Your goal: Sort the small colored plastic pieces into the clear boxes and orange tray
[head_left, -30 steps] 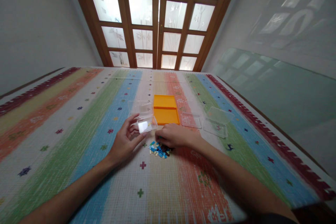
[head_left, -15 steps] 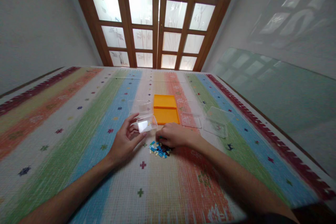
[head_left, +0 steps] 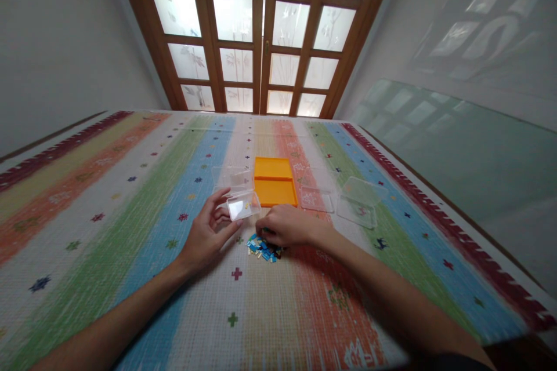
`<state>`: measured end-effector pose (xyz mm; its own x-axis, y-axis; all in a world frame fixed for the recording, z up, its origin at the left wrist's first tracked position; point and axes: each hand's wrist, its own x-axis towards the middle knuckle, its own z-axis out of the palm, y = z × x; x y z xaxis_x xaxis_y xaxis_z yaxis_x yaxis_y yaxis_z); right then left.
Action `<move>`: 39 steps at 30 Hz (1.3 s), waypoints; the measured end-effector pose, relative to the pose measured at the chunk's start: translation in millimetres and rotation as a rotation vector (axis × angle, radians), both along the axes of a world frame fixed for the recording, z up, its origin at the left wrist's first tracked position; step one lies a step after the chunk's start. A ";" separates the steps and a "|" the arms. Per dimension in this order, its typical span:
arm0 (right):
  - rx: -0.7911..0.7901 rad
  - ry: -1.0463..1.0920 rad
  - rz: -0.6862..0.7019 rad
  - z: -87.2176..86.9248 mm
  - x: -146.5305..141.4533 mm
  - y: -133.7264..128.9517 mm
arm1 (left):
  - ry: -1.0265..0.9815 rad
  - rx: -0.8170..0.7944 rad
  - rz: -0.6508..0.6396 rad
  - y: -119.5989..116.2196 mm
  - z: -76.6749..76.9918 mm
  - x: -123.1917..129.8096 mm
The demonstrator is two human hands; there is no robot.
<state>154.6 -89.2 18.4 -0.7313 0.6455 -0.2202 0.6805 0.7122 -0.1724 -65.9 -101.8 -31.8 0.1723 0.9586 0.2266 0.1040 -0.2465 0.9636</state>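
Observation:
My left hand (head_left: 209, 231) grips a small clear plastic box (head_left: 237, 208) by its edges, tilted above the cloth, with a few tiny yellow pieces inside. Just to its right, my right hand (head_left: 281, 225) is bent down with its fingers closed at the upper edge of a pile of small blue, cream and dark pieces (head_left: 263, 249). Whatever sits between those fingertips is hidden. Behind my right hand lies an open orange case (head_left: 275, 191), its two halves flat on the table.
Clear open boxes rest right of the orange case, one nearer (head_left: 317, 199) and one farther right (head_left: 357, 211). Another clear lid or box (head_left: 232, 177) lies behind my left hand. A striped cloth (head_left: 209, 313) covers the table; wooden glazed doors (head_left: 261, 40) stand beyond.
My right hand has shifted slightly left over the pile. My left hand and the clear box it holds look unchanged.

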 end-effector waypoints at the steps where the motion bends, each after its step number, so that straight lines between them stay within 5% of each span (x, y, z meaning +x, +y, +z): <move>1: -0.003 -0.001 -0.001 0.3 -0.4 -0.3 | 0.002 -0.002 0.002 -0.1 0.4 0.0; 10: 0.020 0.000 -0.038 9.7 3.5 -1.9 | 0.003 -0.006 0.004 -0.2 2.4 0.0; 18: -0.084 0.353 0.009 28.8 22.0 -2.1 | 0.015 -0.001 -0.008 -2.5 0.9 -0.2; 24: -0.005 0.541 -0.029 20.3 24.2 3.6 | -0.001 0.024 -0.052 -5.6 -1.6 0.6; 39: 0.145 0.324 -0.113 8.6 17.3 9.1 | -0.010 -0.019 -0.110 -10.5 -0.1 3.0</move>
